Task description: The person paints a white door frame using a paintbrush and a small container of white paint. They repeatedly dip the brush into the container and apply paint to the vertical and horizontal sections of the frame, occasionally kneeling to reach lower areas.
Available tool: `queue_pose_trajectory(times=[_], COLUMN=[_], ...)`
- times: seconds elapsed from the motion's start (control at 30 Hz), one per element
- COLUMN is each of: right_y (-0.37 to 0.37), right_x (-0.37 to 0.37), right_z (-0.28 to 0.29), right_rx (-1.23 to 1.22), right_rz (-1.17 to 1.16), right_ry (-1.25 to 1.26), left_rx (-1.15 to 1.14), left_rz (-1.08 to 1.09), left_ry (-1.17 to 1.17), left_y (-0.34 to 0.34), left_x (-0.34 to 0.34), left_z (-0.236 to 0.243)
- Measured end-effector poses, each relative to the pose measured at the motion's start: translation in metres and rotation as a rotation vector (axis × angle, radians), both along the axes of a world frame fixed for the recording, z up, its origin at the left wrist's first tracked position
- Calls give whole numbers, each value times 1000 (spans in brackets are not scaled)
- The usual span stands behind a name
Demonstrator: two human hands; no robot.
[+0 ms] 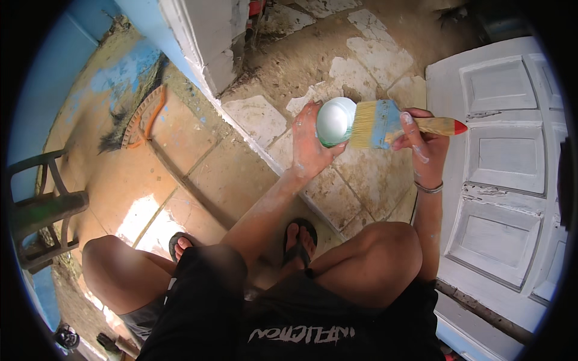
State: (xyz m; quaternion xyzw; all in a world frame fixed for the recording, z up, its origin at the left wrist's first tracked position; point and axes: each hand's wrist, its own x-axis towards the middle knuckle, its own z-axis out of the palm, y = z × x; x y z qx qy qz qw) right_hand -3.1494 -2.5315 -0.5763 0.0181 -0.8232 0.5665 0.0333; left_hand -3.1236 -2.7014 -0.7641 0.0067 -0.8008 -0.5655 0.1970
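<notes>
Your left hand (310, 147) wraps its fingers around a small round cup (335, 122) of pale paint; most of its wall is hidden behind them. Your right hand (421, 147) grips the wooden handle of a wide brush (385, 124), its bristles touching the cup's rim. A white panelled door (503, 156) lies flat, cut off at right.

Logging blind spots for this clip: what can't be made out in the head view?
- Cup: only its pale top shows; the left hand wraps its side, so the level inside is unclear.
- Brush: the right hand covers the middle of the handle.
- Door: its right side is cut by the fisheye rim.
- Chair: cut by the left rim.
</notes>
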Motion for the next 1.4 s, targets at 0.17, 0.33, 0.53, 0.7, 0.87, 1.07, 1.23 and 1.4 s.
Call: queue_pose_trajectory(times=[0.17, 0.33, 0.53, 0.7, 0.87, 1.07, 1.23, 1.4], right_y=[-7, -19, -27, -34, -42, -50, -55, -53], right_x=[-8, -14, -14, -20, -24, -24, -25, -25], right_z=[-19, -30, -53, -52, -50, -58, -66, -59], right_rx=[4, 30, 96, 169, 167, 226, 245, 234], right_rz=[49, 106, 195, 221, 192, 153, 152, 156], right_ry=[-78, -91, -114, -99, -98, -122, -144, -120], left_rx=[14, -88, -34, -60, -47, 21, 75, 68], left_rz=[27, 5, 56, 75, 77, 102, 77, 71], left_ry=[13, -52, 67, 17, 48, 52, 49, 24], left_y=[-1, 3, 6, 7, 7, 1, -9, -13], left_x=[0, -1, 1, 0, -2, 0, 3, 3], left_z=[0, -8, -14, -14, -15, -1, 11, 16])
